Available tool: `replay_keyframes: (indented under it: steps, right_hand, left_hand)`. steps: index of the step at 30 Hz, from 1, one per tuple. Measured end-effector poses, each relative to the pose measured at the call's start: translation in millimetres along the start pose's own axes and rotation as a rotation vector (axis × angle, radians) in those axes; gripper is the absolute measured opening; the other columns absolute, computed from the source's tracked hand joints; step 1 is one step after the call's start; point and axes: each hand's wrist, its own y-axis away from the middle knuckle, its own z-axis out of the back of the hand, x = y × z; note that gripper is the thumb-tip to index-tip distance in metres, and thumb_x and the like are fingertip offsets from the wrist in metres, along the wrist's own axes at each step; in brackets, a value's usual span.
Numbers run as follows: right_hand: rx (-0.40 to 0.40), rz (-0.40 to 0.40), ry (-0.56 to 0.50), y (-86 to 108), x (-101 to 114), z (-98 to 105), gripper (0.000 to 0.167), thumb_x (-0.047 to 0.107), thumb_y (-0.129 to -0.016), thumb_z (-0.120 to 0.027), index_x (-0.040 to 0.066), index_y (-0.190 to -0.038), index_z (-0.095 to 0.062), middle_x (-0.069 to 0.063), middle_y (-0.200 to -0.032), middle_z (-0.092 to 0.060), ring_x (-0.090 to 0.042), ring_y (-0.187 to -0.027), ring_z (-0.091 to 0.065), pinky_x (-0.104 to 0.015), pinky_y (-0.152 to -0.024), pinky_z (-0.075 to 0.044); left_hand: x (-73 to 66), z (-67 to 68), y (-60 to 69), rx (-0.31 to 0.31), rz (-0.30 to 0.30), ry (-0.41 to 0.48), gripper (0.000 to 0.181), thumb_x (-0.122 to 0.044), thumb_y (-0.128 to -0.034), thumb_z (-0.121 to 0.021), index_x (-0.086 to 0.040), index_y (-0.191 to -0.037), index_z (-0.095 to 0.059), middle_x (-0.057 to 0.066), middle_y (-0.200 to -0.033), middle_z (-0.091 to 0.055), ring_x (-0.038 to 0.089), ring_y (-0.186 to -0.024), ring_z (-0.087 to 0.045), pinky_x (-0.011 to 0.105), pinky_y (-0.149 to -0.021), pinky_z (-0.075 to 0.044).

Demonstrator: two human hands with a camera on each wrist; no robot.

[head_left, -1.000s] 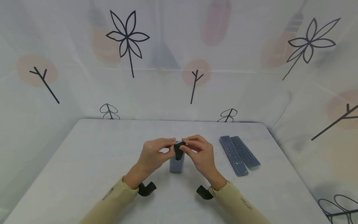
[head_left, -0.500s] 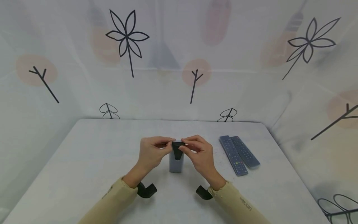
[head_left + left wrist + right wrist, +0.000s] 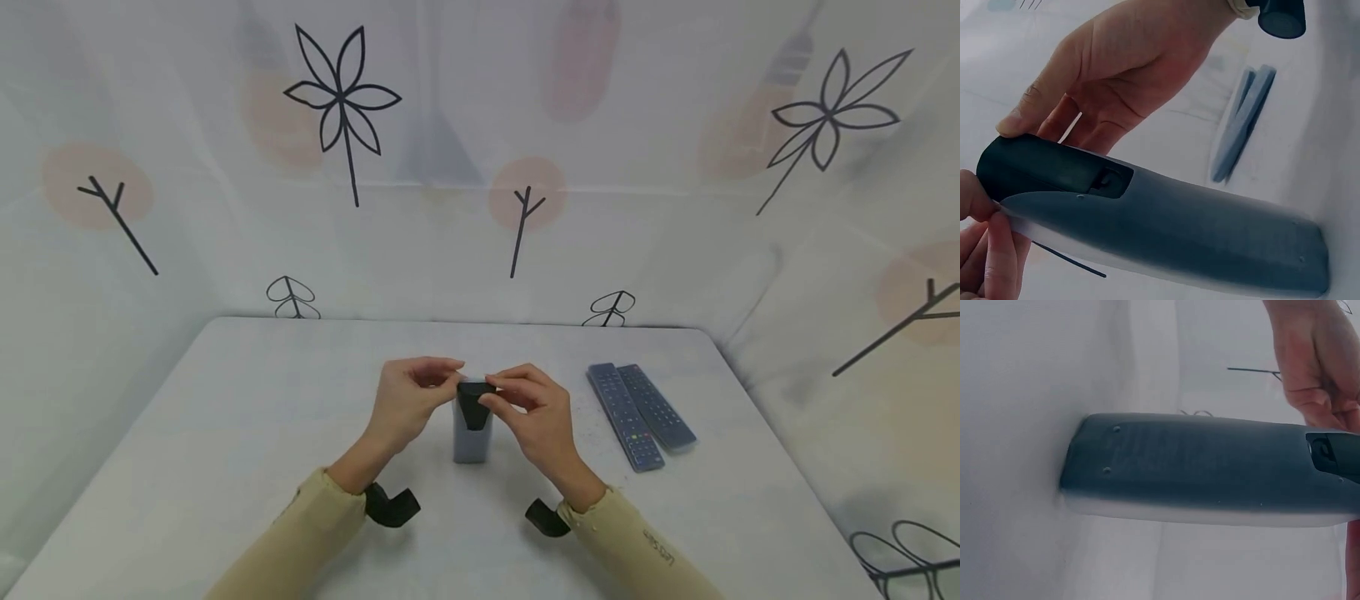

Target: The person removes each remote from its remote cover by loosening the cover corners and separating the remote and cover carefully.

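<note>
A remote control [image 3: 475, 406] stands upright on the table, its black back bare near the top. A grey-blue translucent sleeve [image 3: 471, 446] covers the rest of it, and the sleeve's edge runs around a notched latch in the left wrist view. My left hand [image 3: 400, 406] pinches the sleeve's upper edge at the left corner. On the other side, my right hand [image 3: 538, 414] grips the top corner, thumb on the black back and fingers behind. Those right fingers are partly hidden. In the right wrist view, the sleeved lower end [image 3: 1147, 465] touches the table.
Two sleeved remote controls [image 3: 627, 418] lie side by side on the right of the white table [image 3: 262, 433]. Black wrist mounts [image 3: 392, 507] stick out below both forearms. A patterned cloth [image 3: 435, 242] hangs behind the table.
My left fingertips have shifted left along the sleeve's edge, and more of the remote control's black back shows on that side. My right hand has barely moved.
</note>
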Motion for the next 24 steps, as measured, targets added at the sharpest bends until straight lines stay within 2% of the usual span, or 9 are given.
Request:
replay_keyframes:
  steps: [3,5,12,18,24]
  right_hand:
    - [0.002,-0.001,0.004,0.4,-1.2,0.6,0.028,-0.008,-0.079,-0.078,-0.003,-0.106,-0.074,-0.012,-0.098,-0.065,-0.020,-0.092,-0.065,-0.035,-0.080,-0.057]
    - [0.002,-0.003,0.003,0.2,-2.0,1.3,0.028,-0.008,-0.079,-0.078,-0.003,-0.107,-0.074,-0.012,-0.098,-0.065,-0.021,-0.092,-0.065,-0.035,-0.081,-0.057]
    - [0.007,-0.042,0.009,-1.0,-2.1,3.0,0.028,-0.008,-0.081,-0.076,-0.001,-0.108,-0.074,-0.011,-0.102,-0.065,-0.021,-0.096,-0.064,-0.036,-0.084,-0.056]
    - [0.033,-0.097,0.029,-0.6,1.2,1.7,0.031,-0.012,-0.082,-0.073,-0.005,-0.113,-0.070,-0.015,-0.104,-0.065,-0.022,-0.099,-0.063,-0.039,-0.087,-0.055]
    - [0.053,-0.081,0.023,0.4,7.1,2.2,0.035,-0.014,-0.085,-0.069,-0.007,-0.120,-0.064,-0.019,-0.107,-0.065,-0.023,-0.102,-0.063,-0.036,-0.088,-0.055]
  left_hand:
    - [4.5,-0.9,0.4,0.005,0.088,0.056,0.014,-0.002,-0.0885,-0.072,-0.001,-0.102,-0.076,0.010,-0.090,-0.074,0.022,-0.081,-0.070,0.031,-0.075,-0.057]
    - [7.1,-1.5,0.6,0.009,0.115,0.086,0.015,-0.004,-0.0891,-0.073,0.000,-0.103,-0.076,0.010,-0.091,-0.074,0.022,-0.084,-0.071,0.032,-0.079,-0.057]
    - [13.1,1.4,-0.1,0.065,0.087,0.085,0.020,-0.002,-0.0900,-0.072,0.000,-0.110,-0.073,0.011,-0.100,-0.075,0.023,-0.092,-0.072,0.034,-0.082,-0.057]
    - [13.8,5.7,0.3,0.098,0.103,-0.038,0.021,-0.009,-0.0935,-0.070,-0.006,-0.114,-0.073,0.006,-0.108,-0.073,0.020,-0.096,-0.069,0.032,-0.080,-0.057]
    - [15.0,9.0,3.4,0.105,0.167,-0.166,0.019,-0.022,-0.0966,-0.068,-0.011,-0.112,-0.073,0.000,-0.100,-0.072,0.028,-0.095,-0.067,0.037,-0.079,-0.055]
